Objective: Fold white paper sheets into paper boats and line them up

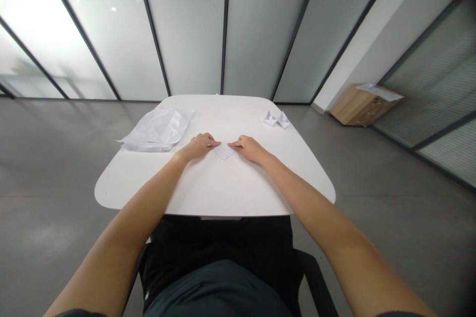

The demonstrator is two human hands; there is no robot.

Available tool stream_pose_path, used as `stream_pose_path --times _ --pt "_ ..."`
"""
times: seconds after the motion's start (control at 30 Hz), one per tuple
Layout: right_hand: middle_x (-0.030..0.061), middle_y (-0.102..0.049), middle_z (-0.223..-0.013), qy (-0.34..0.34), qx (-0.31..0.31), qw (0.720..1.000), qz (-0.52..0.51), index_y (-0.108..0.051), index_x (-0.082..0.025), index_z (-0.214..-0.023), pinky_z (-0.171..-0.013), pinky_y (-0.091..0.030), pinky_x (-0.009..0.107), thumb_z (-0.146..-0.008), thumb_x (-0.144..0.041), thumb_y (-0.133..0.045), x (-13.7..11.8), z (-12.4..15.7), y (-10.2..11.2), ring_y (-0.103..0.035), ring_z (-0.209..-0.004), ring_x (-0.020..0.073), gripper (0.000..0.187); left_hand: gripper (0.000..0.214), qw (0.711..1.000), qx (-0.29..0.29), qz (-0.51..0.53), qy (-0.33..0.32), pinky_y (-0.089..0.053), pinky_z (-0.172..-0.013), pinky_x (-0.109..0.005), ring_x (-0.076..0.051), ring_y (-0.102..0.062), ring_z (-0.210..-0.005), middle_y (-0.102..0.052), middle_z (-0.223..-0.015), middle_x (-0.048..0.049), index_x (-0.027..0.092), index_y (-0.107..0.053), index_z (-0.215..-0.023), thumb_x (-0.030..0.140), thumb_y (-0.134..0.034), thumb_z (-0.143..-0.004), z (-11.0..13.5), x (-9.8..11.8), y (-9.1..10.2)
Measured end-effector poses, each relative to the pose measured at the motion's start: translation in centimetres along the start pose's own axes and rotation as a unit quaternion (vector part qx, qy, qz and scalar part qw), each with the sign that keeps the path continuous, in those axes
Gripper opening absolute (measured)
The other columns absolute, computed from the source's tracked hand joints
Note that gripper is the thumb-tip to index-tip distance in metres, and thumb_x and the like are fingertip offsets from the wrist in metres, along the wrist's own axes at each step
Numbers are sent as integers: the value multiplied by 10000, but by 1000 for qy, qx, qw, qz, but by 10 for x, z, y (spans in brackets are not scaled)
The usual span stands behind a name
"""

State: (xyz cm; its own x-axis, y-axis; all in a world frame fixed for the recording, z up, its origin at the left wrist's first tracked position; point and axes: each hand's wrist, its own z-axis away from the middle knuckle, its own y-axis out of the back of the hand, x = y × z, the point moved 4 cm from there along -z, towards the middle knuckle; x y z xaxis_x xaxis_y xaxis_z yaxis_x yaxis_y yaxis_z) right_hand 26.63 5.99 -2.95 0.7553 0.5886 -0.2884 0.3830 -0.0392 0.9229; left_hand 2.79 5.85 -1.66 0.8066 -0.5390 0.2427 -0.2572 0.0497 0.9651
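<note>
Paper, a thin white folded triangle (224, 152), lies mid of the white rounded table (223, 189); I see left hand (200, 146) and right hand (250, 149) pressing its top edge without pinching, and I judge it light, soft, best taken at edges.

**Counts in view:** two bare hands, one left hand (199, 146) and one right hand (250, 149); one folded paper diamond (224, 151); two small folded paper figures (276, 119); one heap of creased white paper (156, 130); one rounded white table (215, 188); one low wooden cabinet (362, 108); one loose paper sheet (379, 91); one black chair armrest (316, 277).
</note>
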Motion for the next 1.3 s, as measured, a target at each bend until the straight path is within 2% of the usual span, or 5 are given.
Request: stream_pose_path --times 0.37,0.73,1.07,1.17,1.3 --pt "72 -677 -1019 -13 23 999 -25 -779 -246 -1295 -867 -489 285 -1035 -221 -619 -5 4 2 -655 -889 178 306 320 996 83 4 -22 -470 -1087 -377 -257 -676 -1112 -767 -1198 -76 257 -821 -1189 426 -645 -981 1 10 2" --pt "96 -698 -1126 19 48 998 -46 -794 -187 -1172 -945 -522 331 -963 -244 -720 -18 6 6 -674 -965 195 229 308 996 87 -2 34 -485 -1089 -391 -273 -709 -1120 -785 -1161 -97 205 -798 -1165 388 -697 -938 -2 19 0" --pt "35 -741 -1019 -55 57 975 -206 -654 -195 -1215 -850 -538 322 -889 -171 -692 -17 5 5 -671 -878 173 330 446 981 102 147 77 -564 -893 -319 -206 -726 -948 -788 -1069 -39 222 -696 -1278 276 -770 -842 1 17 -1" --pt "19 -728 -983 -48 91 970 -220 -617 -216 -1294 -812 -538 310 -896 -190 -670 -20 5 12 -658 -839 170 403 293 978 115 166 51 -567 -876 -309 -195 -719 -913 -779 -1035 -41 213 -760 -1136 300 -746 -856 1 18 7" --pt "75 -706 -1011 27 152 974 -166 -708 -200 -1135 -855 -529 329 -955 -252 -639 -30 7 31 -652 -911 202 199 197 962 196 189 -13 -565 -827 -276 -184 -700 -939 -754 -1044 -70 193 -784 -1049 310 -691 -920 5 24 25"
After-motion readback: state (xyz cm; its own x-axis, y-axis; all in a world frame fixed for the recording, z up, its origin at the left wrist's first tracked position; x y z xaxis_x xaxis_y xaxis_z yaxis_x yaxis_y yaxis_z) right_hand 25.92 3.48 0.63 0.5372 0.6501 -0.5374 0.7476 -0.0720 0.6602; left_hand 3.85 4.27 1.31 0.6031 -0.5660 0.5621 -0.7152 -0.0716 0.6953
